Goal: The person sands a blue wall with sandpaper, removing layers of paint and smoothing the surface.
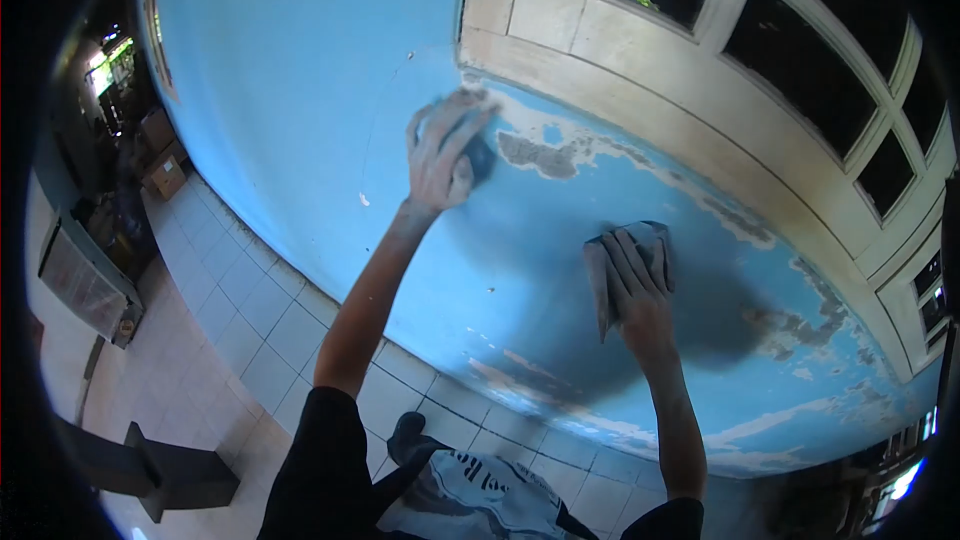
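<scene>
Gripping a folded grey sheet [597, 280] in the right hand [638, 290], flat against the blue wall [300, 90], with the left hand [440, 152] higher up on it, blurred, with fingers apparently spread, beside peeling paint [540, 155], near the corner of a cream wooden frame [560, 60].

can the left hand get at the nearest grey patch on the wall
Probably yes: the left hand is up at the blue wall just beside that grey patch, and nothing solid seems to stand between them.
</scene>
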The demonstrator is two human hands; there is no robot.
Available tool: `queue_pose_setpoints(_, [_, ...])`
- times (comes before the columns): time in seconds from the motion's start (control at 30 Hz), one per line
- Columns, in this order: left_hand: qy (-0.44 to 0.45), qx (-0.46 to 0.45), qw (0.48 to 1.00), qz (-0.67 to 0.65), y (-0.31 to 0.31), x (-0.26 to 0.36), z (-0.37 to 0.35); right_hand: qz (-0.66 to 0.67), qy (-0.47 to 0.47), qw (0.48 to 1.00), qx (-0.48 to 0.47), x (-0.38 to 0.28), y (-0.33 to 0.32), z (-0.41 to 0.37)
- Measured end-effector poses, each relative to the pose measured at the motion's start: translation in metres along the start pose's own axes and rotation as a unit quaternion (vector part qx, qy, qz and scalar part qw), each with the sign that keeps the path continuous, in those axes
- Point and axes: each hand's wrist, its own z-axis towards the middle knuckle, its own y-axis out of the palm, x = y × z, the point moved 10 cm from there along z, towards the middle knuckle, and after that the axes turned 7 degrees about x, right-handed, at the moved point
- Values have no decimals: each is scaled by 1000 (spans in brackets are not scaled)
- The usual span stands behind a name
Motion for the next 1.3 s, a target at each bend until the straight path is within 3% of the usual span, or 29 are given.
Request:
queue_pose_setpoints(0.1, [-27, 77, 997, 3, -20, -45, -18, -58, 36, 998, -13, -10, 28, -6])
queue_pose_setpoints(0.33, [-8, 17, 1000, -7, -13, -104, -56, -8, 45, 999, 10, -75, 120, 53])
queue_pose_setpoints(0.47, [26, 25, 999, 4, -9, -100, -60, -13, 113, 989, 96, -85, 129, 87])
queue_pose_setpoints(0.7, [20, 37, 999, 2, -8, -101, -65, -100, 114, 982, 115, -106, 146, 87])
queue_pose_setpoints(0.77, [39, 25, 999, 8, -8, -98, -63, -57, 175, 972, 147, -101, 138, 99])
queue_pose_setpoints(0.9, [61, 29, 998, 13, -7, -94, -65, -104, 154, 972, 142, -102, 152, 86])
queue_pose_setpoints(0.97, [59, 24, 998, 11, -6, -96, -64, -124, 160, 962, 184, -104, 143, 88])
queue_pose_setpoints(1.1, [58, 10, 998, 17, -6, -95, -66, -62, 207, 956, 199, -101, 146, 85])
queue_pose_setpoints(1.17, [57, 16, 998, 8, -6, -95, -66, -132, 179, 965, 137, -107, 171, 65])
queue_pose_setpoints(1.3, [53, 18, 998, 10, -5, -94, -66, -105, 188, 961, 176, -109, 150, 84])
